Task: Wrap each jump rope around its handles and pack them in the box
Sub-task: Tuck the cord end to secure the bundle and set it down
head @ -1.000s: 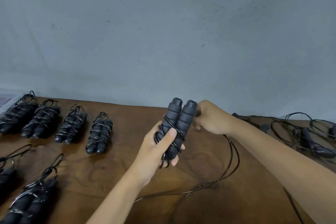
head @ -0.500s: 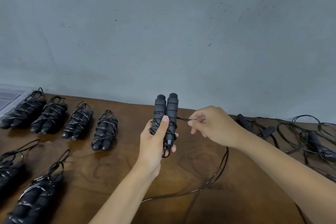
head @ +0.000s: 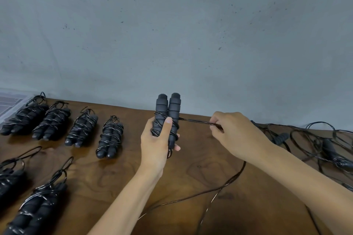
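Left hand [head: 155, 142] holds the pair of handles [head: 168, 118] upright above the worktop [head: 191, 173], grip clenched around their lower half, thumb pressed over the turns already laid. Right hand [head: 235, 133] pinches the rope [head: 198, 121] just beside the handles and holds it taut, off to the right.

Wrap status: several turns sit on the lower and middle part of the handles; upper part bare. A long run of slack drops from my right hand and trails across the worktop toward me, so by my estimate this rope is well short of fully wound.

Done so far: four wrapped bundles [head: 80, 129] lie in a row at the back left, and two more wrapped bundles [head: 36, 208] lie nearer, at the left edge of view.

Left to do: a tangle of loose ropes [head: 324, 145] with unwrapped handles lies at the far right; count unclear.

Packing: a pale container edge [head: 11, 105] shows at far left beside the first bundle; cannot tell whether it is the box. No bundle is visibly inside anything, so I judge packing not yet started.
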`<action>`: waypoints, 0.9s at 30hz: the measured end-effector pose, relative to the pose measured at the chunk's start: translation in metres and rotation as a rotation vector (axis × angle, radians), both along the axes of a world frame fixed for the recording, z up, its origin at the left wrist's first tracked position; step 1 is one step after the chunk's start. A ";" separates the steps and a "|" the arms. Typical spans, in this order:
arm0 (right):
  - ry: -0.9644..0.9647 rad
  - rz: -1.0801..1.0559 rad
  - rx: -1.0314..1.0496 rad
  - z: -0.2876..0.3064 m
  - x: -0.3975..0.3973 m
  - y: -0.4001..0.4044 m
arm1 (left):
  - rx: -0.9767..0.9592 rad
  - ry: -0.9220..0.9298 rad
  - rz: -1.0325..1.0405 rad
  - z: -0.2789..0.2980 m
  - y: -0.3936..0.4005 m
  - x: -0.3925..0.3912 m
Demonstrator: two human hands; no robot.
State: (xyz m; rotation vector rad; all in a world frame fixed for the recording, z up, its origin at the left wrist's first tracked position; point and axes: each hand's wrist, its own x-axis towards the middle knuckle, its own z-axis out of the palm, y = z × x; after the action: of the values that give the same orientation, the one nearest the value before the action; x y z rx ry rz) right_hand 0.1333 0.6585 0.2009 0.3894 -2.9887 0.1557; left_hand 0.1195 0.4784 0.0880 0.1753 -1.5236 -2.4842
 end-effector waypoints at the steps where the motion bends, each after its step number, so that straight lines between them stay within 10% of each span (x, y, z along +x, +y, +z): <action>1: 0.037 -0.006 0.086 0.002 0.001 0.000 | -0.003 0.013 0.009 0.000 -0.001 -0.001; 16: 0.080 0.049 0.062 0.050 0.028 -0.012 | -0.380 -0.068 0.061 -0.017 -0.035 -0.016; 27: 0.192 0.160 0.161 0.062 0.011 -0.023 | -0.984 0.035 -0.313 0.001 -0.022 -0.008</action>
State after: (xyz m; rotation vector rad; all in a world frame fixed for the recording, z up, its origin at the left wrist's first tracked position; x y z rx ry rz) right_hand 0.1444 0.6354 0.2634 0.6232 -2.7876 -0.1032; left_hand 0.1117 0.4568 0.0886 -0.2875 -2.6775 -1.5919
